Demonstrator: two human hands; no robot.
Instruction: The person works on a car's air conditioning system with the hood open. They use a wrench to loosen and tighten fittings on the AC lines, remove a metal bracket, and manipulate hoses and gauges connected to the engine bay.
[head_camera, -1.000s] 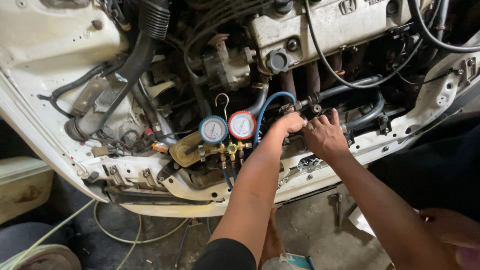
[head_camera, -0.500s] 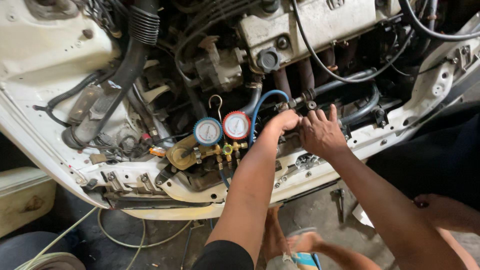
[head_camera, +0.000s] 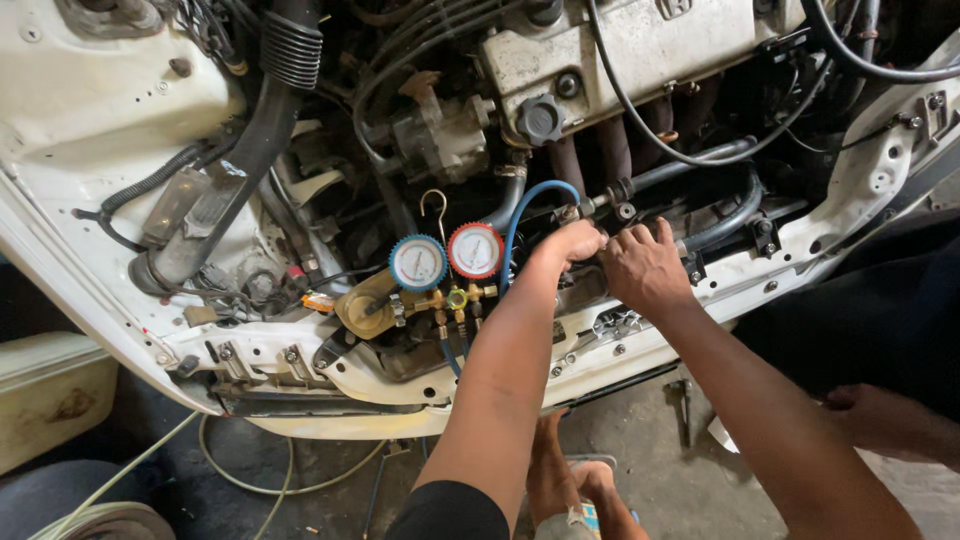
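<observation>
I look down into an open engine bay. My left hand (head_camera: 568, 243) is closed around a fitting where a blue hose (head_camera: 528, 205) meets a metal pipe (head_camera: 668, 172). My right hand (head_camera: 645, 268) rests right beside it, fingers curled over the same pipe joint. Just left of my hands hangs a manifold gauge set, with a blue-rimmed gauge (head_camera: 417, 262) and a red-rimmed gauge (head_camera: 475, 250) on a brass body (head_camera: 447, 298), topped by a metal hook (head_camera: 436, 208). What my fingers pinch is hidden.
The white front body panel (head_camera: 330, 375) runs below the gauges. A ribbed black air hose (head_camera: 268, 95) and the pale engine cover (head_camera: 640, 45) lie behind. A yellowish hose (head_camera: 250, 485) loops on the concrete floor. My feet in sandals (head_camera: 575, 490) show below.
The view has shifted slightly down and left, so the engine bay sits a little higher in frame. Both hands stay on the pipe joint, barely moved.
</observation>
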